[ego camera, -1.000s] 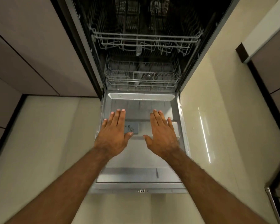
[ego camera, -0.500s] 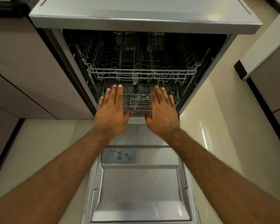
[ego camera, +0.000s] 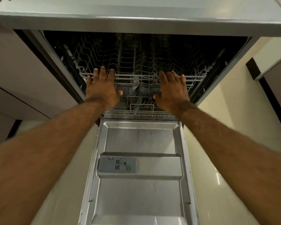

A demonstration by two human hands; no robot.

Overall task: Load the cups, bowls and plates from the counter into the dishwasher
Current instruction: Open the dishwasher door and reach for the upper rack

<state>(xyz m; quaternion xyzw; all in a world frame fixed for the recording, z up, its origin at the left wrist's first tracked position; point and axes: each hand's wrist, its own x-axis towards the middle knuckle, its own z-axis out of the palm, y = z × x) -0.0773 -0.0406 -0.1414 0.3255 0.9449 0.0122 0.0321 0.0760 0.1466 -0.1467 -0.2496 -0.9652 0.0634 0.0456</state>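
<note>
Here, both arms outstretched, left hand [ego camera: 102, 88], right hand [ego camera: 173, 89], fingers [ego camera: 102, 72] straight on upper rack [ego camera: 141, 76].

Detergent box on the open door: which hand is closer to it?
Left. The left hand touches the upper rack front rail, roughly in line with the detergent box; the right hand touches that rail farther right.

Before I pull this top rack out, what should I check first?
1. Door fully down: ok, the door lies flat open.
2. Hands on rack: ok, left hand and right hand both touch the upper rack at its front rail.
3. Firm grip: not ok, fingers look straight over the rail.
4. Rack free of dishes: ok in front; dark rear, cannot tell.
5. Lower rack pushed in: ok.
6. Dishes to load nearby: cannot tell, none in view.
</note>
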